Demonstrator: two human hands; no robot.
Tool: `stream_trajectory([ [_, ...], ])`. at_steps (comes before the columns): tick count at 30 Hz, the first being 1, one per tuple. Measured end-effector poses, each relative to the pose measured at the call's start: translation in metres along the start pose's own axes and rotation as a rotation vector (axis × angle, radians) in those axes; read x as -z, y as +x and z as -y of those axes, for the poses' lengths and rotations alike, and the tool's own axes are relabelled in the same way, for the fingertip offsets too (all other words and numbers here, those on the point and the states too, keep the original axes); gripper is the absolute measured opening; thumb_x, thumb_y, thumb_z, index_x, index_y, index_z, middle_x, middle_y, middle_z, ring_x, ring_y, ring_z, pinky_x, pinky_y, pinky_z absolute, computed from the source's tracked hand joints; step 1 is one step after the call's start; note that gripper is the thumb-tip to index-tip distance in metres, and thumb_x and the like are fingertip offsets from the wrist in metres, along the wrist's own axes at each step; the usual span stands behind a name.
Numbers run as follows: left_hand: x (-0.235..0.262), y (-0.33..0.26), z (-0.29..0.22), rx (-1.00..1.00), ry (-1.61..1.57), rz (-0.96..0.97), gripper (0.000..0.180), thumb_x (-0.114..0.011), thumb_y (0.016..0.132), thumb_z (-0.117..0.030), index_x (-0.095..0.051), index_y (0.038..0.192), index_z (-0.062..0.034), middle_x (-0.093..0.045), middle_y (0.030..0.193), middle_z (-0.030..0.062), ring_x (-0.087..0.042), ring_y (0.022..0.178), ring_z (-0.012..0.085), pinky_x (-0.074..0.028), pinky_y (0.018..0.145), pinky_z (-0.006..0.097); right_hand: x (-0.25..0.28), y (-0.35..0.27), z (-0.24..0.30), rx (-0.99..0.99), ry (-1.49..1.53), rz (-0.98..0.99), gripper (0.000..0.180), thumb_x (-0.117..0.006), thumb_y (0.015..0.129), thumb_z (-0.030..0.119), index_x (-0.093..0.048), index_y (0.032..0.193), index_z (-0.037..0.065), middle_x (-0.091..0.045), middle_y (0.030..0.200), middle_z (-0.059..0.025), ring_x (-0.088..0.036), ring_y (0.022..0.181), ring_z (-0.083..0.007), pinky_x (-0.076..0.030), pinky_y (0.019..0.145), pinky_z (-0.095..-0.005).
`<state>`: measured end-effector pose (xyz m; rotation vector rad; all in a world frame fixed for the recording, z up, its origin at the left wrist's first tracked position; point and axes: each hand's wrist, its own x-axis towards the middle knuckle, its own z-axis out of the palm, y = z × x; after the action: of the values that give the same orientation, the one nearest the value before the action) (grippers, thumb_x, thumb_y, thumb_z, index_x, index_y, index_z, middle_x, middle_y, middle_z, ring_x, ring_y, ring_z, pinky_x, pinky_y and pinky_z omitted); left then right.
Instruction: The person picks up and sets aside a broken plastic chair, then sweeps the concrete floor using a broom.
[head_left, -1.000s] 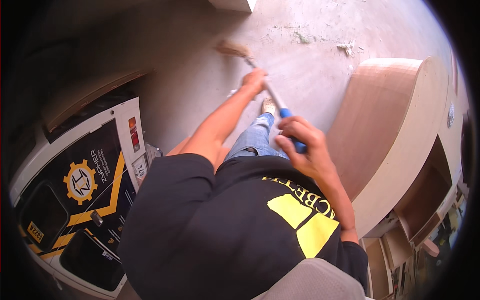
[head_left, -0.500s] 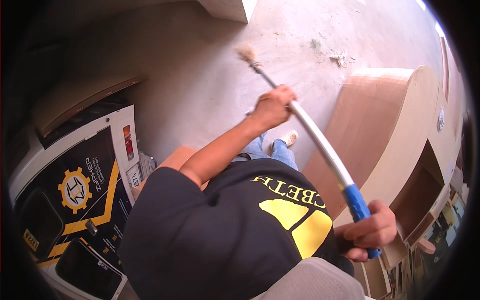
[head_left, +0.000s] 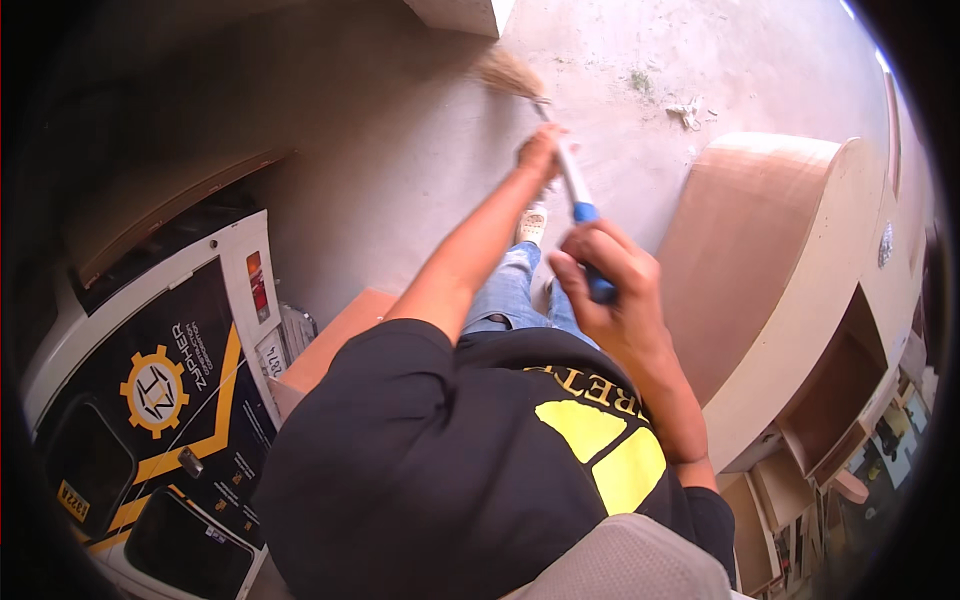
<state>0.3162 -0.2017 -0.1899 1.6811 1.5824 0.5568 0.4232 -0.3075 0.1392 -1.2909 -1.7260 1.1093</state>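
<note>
A broom with tan bristles (head_left: 511, 73) reaches away from me, its bristle end low over the concrete floor and a little blurred. My left hand (head_left: 541, 151) is wrapped round the lower part of its white handle (head_left: 573, 178). Closer to my body, my right hand (head_left: 618, 272) grips the blue end (head_left: 601, 288) of the same handle. The bristles seem to touch the floor, but I cannot tell for sure. One of my light shoes (head_left: 532, 226) shows just below my left hand.
To the left is a dark vehicle rear (head_left: 190, 400) with yellow stripes. A curved wooden cabinet (head_left: 750, 230) stands at right, with an open compartment (head_left: 838, 375) in it. White scrap (head_left: 686, 113) and green debris (head_left: 640, 81) lie on the floor. A pale block (head_left: 465, 15) juts in at the top.
My right hand has swung forward and left, up from near my right side, pushing the broom away. My left hand has moved slightly farther out. The bristles have turned and spread leftward.
</note>
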Motion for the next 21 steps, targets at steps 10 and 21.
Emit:
stream_trajectory([
  [10,0.056,-0.037,-0.185,-0.335,-0.025,-0.091,0.028,-0.075,0.081,-0.023,-0.069,0.104,-0.0083,-0.064,0.119,0.012,-0.063,0.103,0.0355,-0.054,0.088,0.042,0.141,-0.06,0.098,0.241,-0.124,0.016,0.034,-0.082,0.074,0.023,-0.053,0.061,0.012,-0.062,0.06,-0.0025,-0.055,0.045,-0.0166,-0.037,0.046,-0.0311],
  [21,0.068,-0.056,-0.012,0.124,0.371,0.151,0.02,-0.071,0.086,-0.028,-0.07,0.1,-0.0128,-0.062,0.115,0.0143,-0.063,0.102,0.0361,-0.051,0.087,0.045,0.047,-0.02,0.006,-0.028,0.235,0.17,0.018,-0.071,0.083,-0.001,-0.055,0.075,0.0,-0.059,0.076,-0.0101,-0.06,0.064,-0.0226,-0.048,0.061,-0.0331],
])
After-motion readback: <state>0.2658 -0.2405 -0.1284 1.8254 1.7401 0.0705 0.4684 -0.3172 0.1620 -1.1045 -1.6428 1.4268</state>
